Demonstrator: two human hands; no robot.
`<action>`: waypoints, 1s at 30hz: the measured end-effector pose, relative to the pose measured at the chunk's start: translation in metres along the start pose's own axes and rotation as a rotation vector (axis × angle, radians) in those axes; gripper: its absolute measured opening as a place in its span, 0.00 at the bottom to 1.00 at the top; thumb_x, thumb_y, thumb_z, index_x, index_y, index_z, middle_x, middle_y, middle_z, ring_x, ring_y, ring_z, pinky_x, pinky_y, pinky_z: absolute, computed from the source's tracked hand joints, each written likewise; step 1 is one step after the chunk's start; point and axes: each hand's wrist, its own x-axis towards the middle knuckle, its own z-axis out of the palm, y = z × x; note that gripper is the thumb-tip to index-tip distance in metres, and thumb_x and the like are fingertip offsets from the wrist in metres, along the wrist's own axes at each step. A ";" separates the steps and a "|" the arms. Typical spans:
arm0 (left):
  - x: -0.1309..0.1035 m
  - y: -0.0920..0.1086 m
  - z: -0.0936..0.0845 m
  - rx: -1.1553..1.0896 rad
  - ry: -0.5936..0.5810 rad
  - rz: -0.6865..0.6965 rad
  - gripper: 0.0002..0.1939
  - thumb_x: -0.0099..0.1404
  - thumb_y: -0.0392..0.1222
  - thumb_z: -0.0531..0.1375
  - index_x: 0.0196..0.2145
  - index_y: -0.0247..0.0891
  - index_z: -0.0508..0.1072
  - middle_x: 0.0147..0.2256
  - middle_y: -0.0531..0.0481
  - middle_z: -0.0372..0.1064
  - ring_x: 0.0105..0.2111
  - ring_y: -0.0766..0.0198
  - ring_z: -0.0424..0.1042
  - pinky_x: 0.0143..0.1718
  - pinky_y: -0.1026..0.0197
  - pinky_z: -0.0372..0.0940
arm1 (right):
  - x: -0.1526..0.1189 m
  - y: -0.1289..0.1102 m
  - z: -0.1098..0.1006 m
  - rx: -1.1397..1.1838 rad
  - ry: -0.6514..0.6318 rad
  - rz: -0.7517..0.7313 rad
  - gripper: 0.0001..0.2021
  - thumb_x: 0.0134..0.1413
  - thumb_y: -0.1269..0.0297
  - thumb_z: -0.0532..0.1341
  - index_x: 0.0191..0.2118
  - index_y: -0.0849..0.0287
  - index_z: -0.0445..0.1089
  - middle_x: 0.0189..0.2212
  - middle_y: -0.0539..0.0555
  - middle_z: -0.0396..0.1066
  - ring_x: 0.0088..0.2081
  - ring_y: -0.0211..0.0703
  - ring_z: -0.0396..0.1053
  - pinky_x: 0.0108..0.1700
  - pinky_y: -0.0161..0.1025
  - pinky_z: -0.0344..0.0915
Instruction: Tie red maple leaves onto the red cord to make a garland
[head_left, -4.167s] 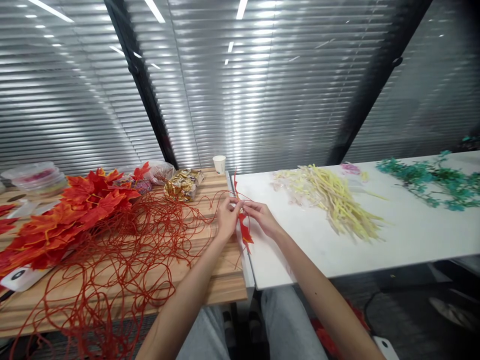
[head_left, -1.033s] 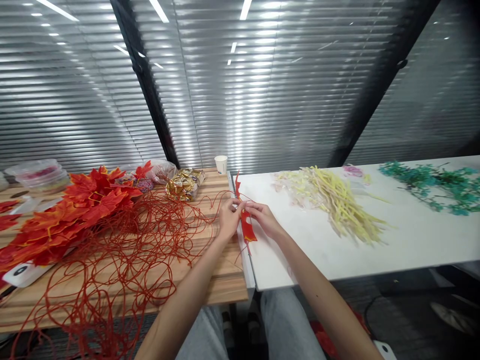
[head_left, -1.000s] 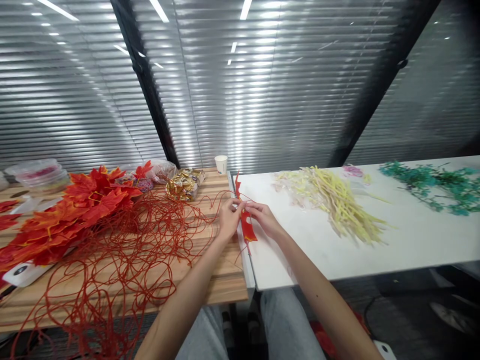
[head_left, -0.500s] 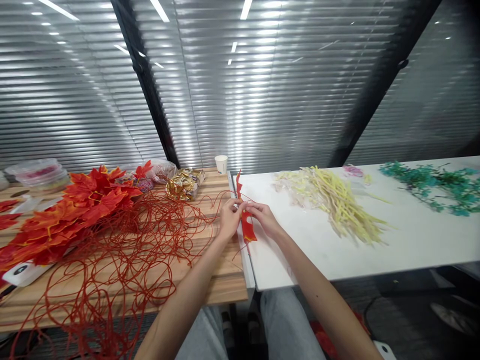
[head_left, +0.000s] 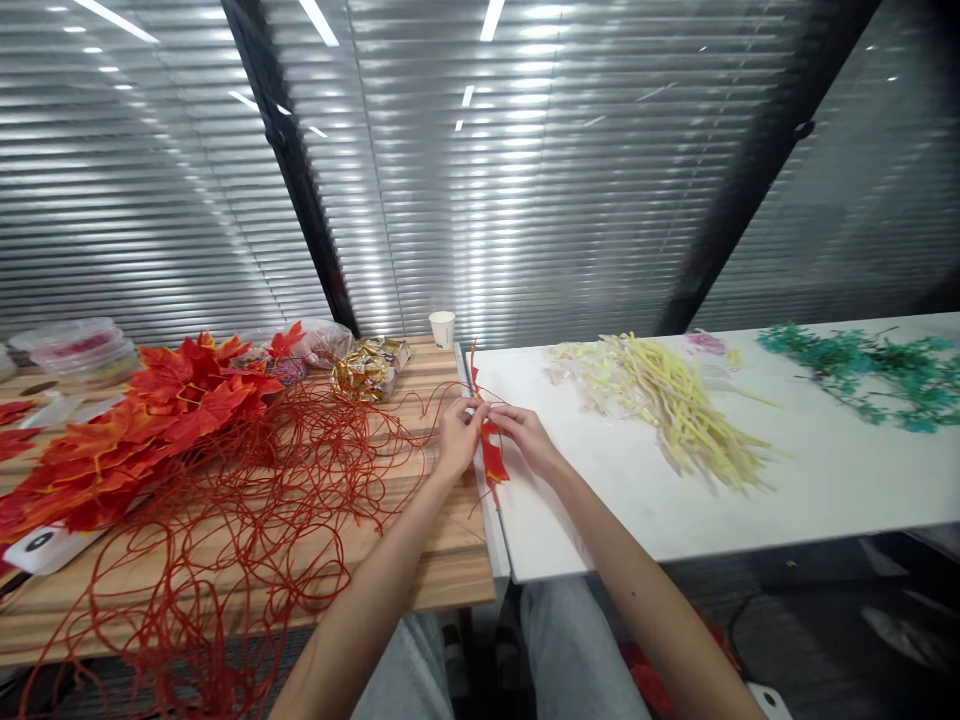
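Both hands meet above the seam between the two tables. My left hand [head_left: 459, 432] has its fingers pinched on a red leaf [head_left: 494, 458] with yellow edges. From the other side, my right hand [head_left: 525, 432] pinches the same leaf, its fingertips touching those of the left. A narrow part of the leaf sticks up beyond the fingers, and the wider part hangs toward me. Thin red cord [head_left: 300, 450] lies in a loose tangle left of my hands, with a strand running up to them.
The wooden table [head_left: 442, 580] bears a pile of red leaves [head_left: 180, 400], gold wrappers [head_left: 371, 368], plastic tubs [head_left: 79, 350] and a paper cup [head_left: 442, 329]. Yellow stems [head_left: 667, 400] and teal sprigs [head_left: 877, 370] lie on the white table [head_left: 600, 520].
The red leaf has turned slightly between my fingers, and its lower end has shifted a little to the left. My hands remain in nearly the same place.
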 end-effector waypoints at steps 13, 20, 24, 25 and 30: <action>0.000 0.000 0.000 0.061 -0.023 -0.012 0.11 0.57 0.46 0.57 0.30 0.35 0.72 0.30 0.47 0.71 0.26 0.66 0.69 0.28 0.64 0.63 | 0.003 0.008 -0.004 -0.011 0.094 -0.030 0.09 0.40 0.60 0.65 0.30 0.58 0.74 0.30 0.52 0.72 0.31 0.39 0.66 0.39 0.40 0.63; 0.000 -0.001 0.000 0.141 0.025 0.022 0.10 0.56 0.45 0.58 0.29 0.35 0.72 0.28 0.49 0.71 0.24 0.68 0.67 0.26 0.65 0.61 | 0.003 0.008 -0.004 -0.027 0.103 -0.033 0.09 0.39 0.60 0.65 0.30 0.58 0.74 0.30 0.52 0.71 0.30 0.38 0.65 0.38 0.39 0.62; -0.001 0.003 -0.001 0.215 0.052 0.075 0.09 0.56 0.44 0.58 0.26 0.35 0.70 0.27 0.50 0.69 0.24 0.69 0.65 0.26 0.66 0.60 | 0.003 0.009 -0.005 -0.042 0.090 -0.039 0.09 0.40 0.60 0.64 0.30 0.57 0.74 0.30 0.52 0.71 0.31 0.38 0.65 0.38 0.39 0.62; -0.001 0.005 -0.001 0.242 0.063 0.094 0.09 0.56 0.44 0.58 0.25 0.35 0.70 0.26 0.51 0.68 0.24 0.69 0.65 0.26 0.66 0.59 | 0.003 0.010 -0.006 -0.041 0.086 -0.039 0.09 0.41 0.60 0.64 0.30 0.57 0.74 0.31 0.52 0.71 0.31 0.38 0.65 0.38 0.39 0.62; -0.004 0.009 -0.001 0.278 0.081 0.154 0.07 0.57 0.42 0.58 0.26 0.36 0.69 0.27 0.52 0.65 0.23 0.71 0.63 0.25 0.67 0.58 | 0.003 0.011 -0.006 -0.013 0.065 -0.025 0.07 0.42 0.61 0.64 0.31 0.57 0.73 0.30 0.51 0.70 0.31 0.38 0.65 0.38 0.37 0.62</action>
